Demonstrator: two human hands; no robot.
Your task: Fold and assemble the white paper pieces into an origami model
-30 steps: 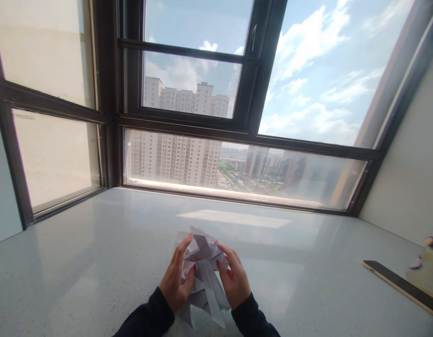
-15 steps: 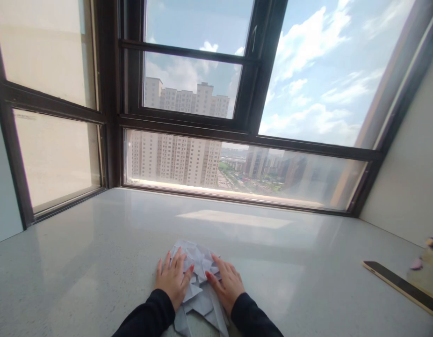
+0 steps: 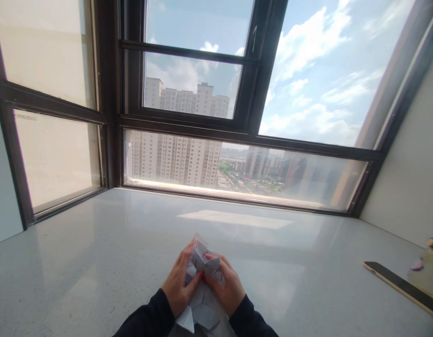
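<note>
- Centrally, low in the head view, a bundle of folded white paper (image 3: 204,299) with many angular facets is held between two bare hands, just above or on the pale, speckled, glossy stone windowsill (image 3: 97,262); whether its underside touches the sill cannot be told.
- The left hand (image 3: 177,283) grips the bundle's left side, its fingers curled around the upper part and its thumb pressed on the near face.
- The right hand (image 3: 230,285) grips the other side in the same way, fingers bent over the top, thumb tip close to the left thumb.
- Between the hands, pointed flaps stick up; below the thumbs, wider facets spread towards the wearer, between two dark navy sleeves (image 3: 149,314).
- Well apart, at the right, lies a flat, black-topped slab with a gold-coloured edge (image 3: 400,286).
- Just beyond it, a blurred, yellowish object with purple and pink bits (image 3: 427,269) is cut by the picture's edge.
- Behind the sill stand dark brown window frames (image 3: 188,122), with beige high-rise buildings (image 3: 177,157) outside.
</note>
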